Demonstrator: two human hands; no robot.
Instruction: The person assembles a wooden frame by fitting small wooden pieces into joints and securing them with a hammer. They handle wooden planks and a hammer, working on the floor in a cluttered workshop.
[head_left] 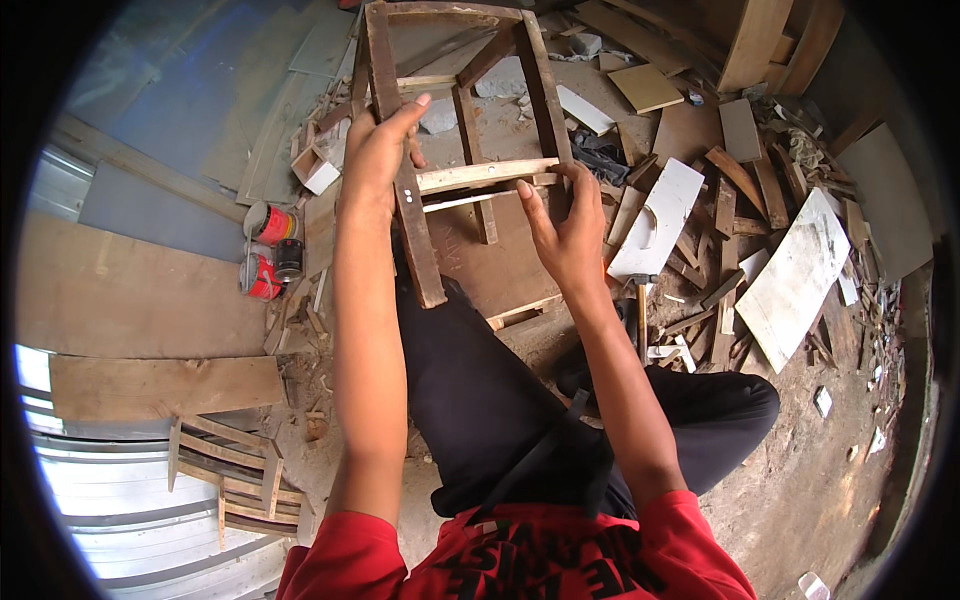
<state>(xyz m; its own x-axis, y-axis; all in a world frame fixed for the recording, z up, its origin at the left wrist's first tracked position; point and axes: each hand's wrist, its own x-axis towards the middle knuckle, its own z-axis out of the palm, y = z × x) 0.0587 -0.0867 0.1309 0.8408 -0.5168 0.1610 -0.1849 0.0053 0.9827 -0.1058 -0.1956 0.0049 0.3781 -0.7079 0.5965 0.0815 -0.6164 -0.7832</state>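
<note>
A dark brown wooden stool or chair frame [381, 70] is held up in front of me, tilted, with its legs and rails showing. A pale, unpainted crossbar [480, 177] spans the frame low down. My left hand [375, 165] is wrapped round the left leg, thumb up along it. At the crossbar's right end, my right hand [568, 222] curls its fingers over the joint with the right leg, its thumb just below the bar. Under the frame lies a brown board [500, 265]. Beside my right forearm, a hammer [642, 310] stands with its head up.
Wood offcuts [725, 205] are heaped on the right, with a white panel [660, 220] and a larger stained one [797, 280]. Paint cans [268, 223] stand at the left. A plank [165, 388] and slatted wooden pieces [225, 465] lie lower left.
</note>
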